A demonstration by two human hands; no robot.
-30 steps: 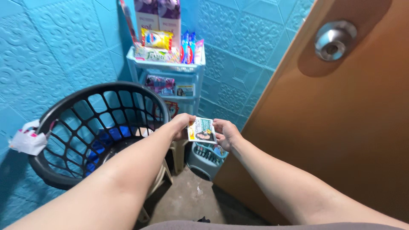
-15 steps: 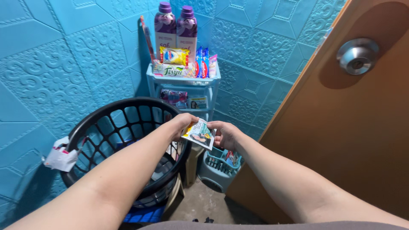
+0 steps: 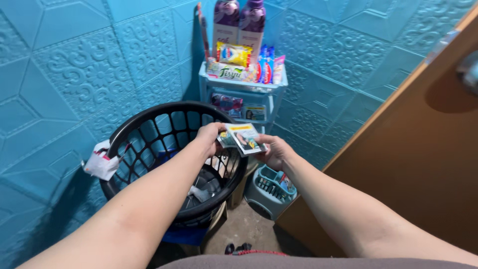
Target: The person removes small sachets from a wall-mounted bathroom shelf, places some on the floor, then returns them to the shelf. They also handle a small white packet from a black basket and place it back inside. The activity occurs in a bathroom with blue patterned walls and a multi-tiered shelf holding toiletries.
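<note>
Sachets (image 3: 242, 138) sit pinched between my 2 hands, the left hand (image 3: 211, 138) closed on their left edge and the right hand (image 3: 275, 152) gripping the right edge, held just above the far rim of the black laundry basket (image 3: 149, 149). I see the blue shelf rack (image 3: 242, 87) close behind them, the small grey caddy (image 3: 269, 192) below my right wrist and the wooden door (image 3: 423, 164) crowding the right side.

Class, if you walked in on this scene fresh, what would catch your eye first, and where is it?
Both hands, left hand and right hand, hold small printed sachets at the centre. Just below them on the left sits a black laundry basket, and behind stands a pale blue shelf rack against the turquoise wall.
</note>
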